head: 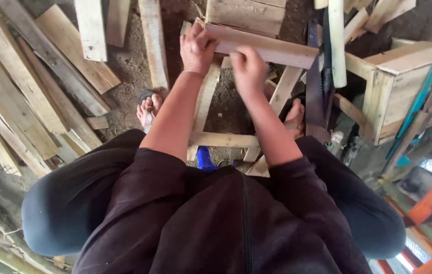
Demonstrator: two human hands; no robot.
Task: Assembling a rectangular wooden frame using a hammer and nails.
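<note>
Pale, rough-sawn wood: we hold a short plank [264, 46] flat across the twelve o'clock part of the view, its face pinkish-tan and its far end cut square. Our left hand [196, 46] has its fingers clamped on the plank's near end; our right hand [248, 67] pinches the lower edge just beside it. Below sits a bare wooden frame [211, 129] on the dirt floor [129, 66]. At three o'clock stands a light wooden crate [404, 81], and loose boards [28, 96] lie at nine o'clock.
</note>
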